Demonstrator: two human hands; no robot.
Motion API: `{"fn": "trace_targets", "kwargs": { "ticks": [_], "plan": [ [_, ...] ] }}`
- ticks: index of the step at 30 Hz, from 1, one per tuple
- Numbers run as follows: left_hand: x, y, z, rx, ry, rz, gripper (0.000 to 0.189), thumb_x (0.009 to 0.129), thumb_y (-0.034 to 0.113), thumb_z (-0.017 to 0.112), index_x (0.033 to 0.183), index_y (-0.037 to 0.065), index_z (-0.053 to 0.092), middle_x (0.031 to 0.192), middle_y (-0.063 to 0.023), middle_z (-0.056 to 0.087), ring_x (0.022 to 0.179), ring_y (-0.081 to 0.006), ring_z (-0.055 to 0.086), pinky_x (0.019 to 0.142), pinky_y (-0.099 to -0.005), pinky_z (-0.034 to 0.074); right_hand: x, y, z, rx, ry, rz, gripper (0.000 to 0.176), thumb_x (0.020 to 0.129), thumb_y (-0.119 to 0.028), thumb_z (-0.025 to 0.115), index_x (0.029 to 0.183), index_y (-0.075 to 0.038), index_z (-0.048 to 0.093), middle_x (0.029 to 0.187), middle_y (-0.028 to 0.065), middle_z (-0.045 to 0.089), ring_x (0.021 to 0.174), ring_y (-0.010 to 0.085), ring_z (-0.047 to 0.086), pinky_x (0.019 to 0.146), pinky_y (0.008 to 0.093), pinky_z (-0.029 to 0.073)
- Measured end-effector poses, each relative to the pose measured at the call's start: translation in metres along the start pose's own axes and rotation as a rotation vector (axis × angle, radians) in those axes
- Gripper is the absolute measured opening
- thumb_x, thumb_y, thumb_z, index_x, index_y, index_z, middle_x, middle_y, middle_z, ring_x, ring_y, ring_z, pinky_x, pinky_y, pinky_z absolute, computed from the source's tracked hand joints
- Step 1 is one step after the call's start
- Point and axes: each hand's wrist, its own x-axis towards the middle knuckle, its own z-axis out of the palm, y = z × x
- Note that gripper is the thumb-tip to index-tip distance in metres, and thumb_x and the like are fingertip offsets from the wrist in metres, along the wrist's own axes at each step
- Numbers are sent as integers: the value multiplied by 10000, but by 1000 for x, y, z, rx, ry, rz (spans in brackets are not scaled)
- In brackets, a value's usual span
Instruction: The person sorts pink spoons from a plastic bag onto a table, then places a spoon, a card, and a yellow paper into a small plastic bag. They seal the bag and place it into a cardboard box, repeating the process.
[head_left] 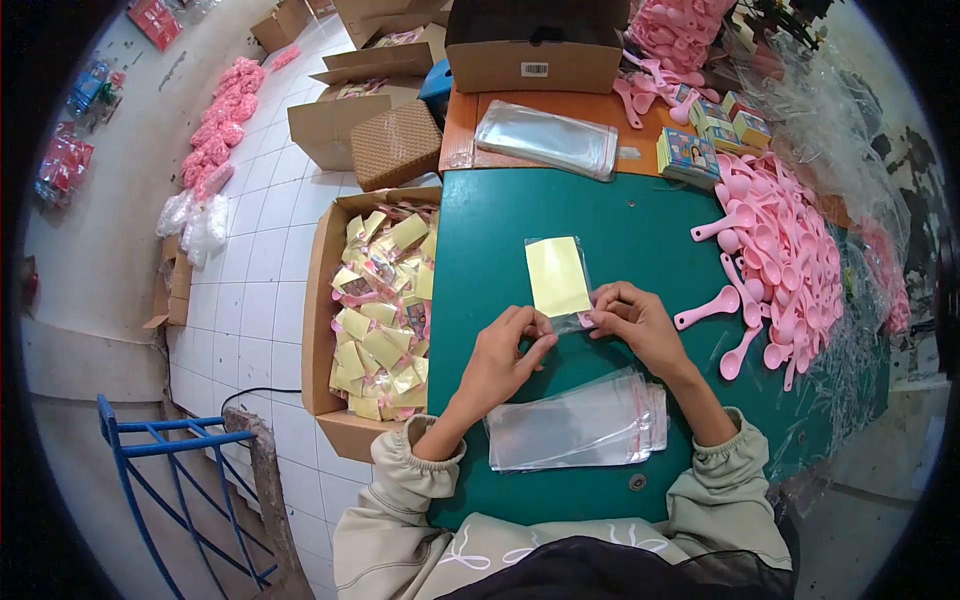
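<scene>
My left hand [505, 358] and my right hand [640, 325] pinch the near edge of a clear plastic bag [573, 323] above the green table. A pale yellow card [558, 277] lies inside the bag, toward its far end. A bit of pink shows by my right fingertips; my fingers hide most of it, so I cannot make out its kind. Just below my hands lies a stack of flat clear bags [570, 425]. To the right of my right hand, loose pink spoons [708, 308] lie at the edge of a large pile [785, 260].
Left of the green table [480, 230], a cardboard box [318, 350] holds many bagged cards. Along the back are more clear bags [548, 138], a brown carton [535, 60] and stacked small cards [688, 157]. A blue metal frame [180, 430] stands lower left.
</scene>
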Motion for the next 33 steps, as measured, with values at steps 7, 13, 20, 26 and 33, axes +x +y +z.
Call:
{"fn": "trace_targets", "kwargs": {
  "ticks": [7, 13, 20, 26, 33],
  "plan": [
    [1, -10, 4, -45, 47, -44, 145, 825, 86, 608, 862, -26, 523, 831, -79, 554, 697, -129, 604, 481, -229, 528, 4, 6, 5, -69, 111, 30, 116, 843, -62, 591, 849, 6, 498, 788, 94, 607, 699, 135, 623, 597, 224, 527],
    [2, -2, 7, -161, 136, -137, 186, 840, 71, 596, 945, -4, 463, 894, -66, 545, 745, -90, 578, 491, -209, 513, 3, 8, 10, -46, 198, -27, 128, 831, -16, 587, 882, 14, 473, 770, 117, 601, 676, 144, 634, 558, 234, 531],
    [1, -5, 4, -145, 55, -124, 278, 857, 73, 560, 1120, 32, 477, 1010, -70, 546, 794, -84, 563, 501, -195, 480, 3, 5, 10, -204, 107, -22, 246, 828, -19, 584, 1060, 4, 505, 781, 89, 582, 645, 128, 611, 541, 234, 510],
    [-30, -16, -54, -171, 253, -166, 445, 836, 103, 580, 1262, 105, 451, 1095, -33, 532, 739, -67, 518, 520, -165, 431, -24, -50, -51, -1308, -91, -428, 375, 711, 30, 593, 1073, -49, 528, 989, 102, 526, 913, 274, 526, 773, 348, 448],
    [-92, -114, -164, 176, 590, -299, 384, 854, 89, 550, 1218, 3, 462, 1171, -116, 518, 865, -163, 569, 667, -267, 487, -34, -47, -76, -1492, -53, -210, 332, 693, 65, 530, 985, -92, 518, 945, 73, 509, 920, 273, 490, 752, 379, 383]
  ]
}}
